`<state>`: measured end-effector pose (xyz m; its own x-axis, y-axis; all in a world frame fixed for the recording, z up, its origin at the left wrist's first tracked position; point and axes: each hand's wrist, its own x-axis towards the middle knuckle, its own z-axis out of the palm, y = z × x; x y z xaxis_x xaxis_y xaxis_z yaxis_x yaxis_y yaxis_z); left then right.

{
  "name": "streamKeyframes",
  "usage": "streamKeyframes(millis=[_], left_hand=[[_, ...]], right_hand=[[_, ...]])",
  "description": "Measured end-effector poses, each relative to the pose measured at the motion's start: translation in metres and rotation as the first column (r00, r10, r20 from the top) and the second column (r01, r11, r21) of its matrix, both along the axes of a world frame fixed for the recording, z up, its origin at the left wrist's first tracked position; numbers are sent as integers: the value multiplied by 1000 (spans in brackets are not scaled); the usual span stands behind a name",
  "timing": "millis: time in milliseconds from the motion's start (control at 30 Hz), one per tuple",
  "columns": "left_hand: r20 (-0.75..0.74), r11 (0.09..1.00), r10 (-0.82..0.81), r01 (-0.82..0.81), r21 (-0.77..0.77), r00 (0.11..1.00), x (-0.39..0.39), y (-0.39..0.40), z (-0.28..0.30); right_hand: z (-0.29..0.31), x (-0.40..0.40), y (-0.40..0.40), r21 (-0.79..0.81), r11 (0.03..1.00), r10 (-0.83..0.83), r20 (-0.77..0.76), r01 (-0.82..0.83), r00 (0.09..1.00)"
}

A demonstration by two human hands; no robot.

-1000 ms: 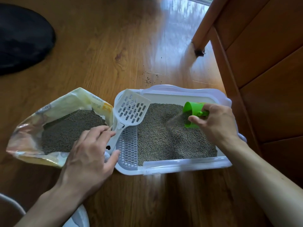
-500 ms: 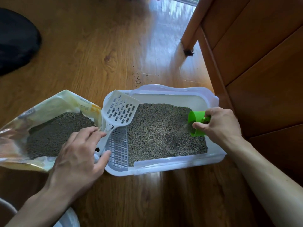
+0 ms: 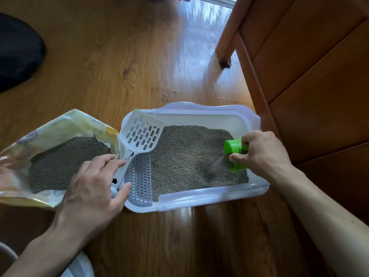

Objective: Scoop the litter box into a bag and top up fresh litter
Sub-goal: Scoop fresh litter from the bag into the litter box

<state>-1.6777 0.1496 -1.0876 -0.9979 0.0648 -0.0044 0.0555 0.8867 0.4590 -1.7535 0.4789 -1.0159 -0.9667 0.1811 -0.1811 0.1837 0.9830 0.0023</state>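
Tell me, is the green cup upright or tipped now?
Tipped. The green cup, gripped by the right hand, points down-left and litter streams from it into the litter box.

- litter bag (image 3: pixel 65 126): cut off by frame edge at 9 o'clock; print too small to read
- green scoop (image 3: pixel 234 151): handle hidden inside right hand (image 3: pixel 263 154); pouring litter (image 3: pixel 216 166) motion-blurred
- white slotted scoop (image 3: pixel 142 134): handle end hidden under left hand (image 3: pixel 89 188)
- dark object (image 3: pixel 18 50) at 10 o'clock: cropped, can't identify
- white item (image 3: pixel 79 266) at 7 o'clock: cropped, unclear
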Motion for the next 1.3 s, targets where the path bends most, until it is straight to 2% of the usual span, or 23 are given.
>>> streamKeyframes(millis=[167,400,733,900,1100,1300], left_hand=[[19,1000,5,-5,4,1000,1,1,1],[38,1000,13,-13,5,999,2,1,3],[49,1000,13,-13,11,999,2,1,7],[60,1000,14,-14,12,998,2,0,6],[72,1000,12,-13,20,997,1,-1,7],[89,999,15,-19,44,996,1,-6,8]], right_hand=[[8,0,-7,88,995,49,-39,-46,998],[10,1,-12,122,992,19,43,-24,999],[4,2,-11,122,988,106,-127,-91,986],[-2,-1,-13,87,985,168,-242,-151,956],[-12,-6,-12,71,984,177,-307,-163,935],[-15,-7,-21,-63,988,124,-207,-140,971]])
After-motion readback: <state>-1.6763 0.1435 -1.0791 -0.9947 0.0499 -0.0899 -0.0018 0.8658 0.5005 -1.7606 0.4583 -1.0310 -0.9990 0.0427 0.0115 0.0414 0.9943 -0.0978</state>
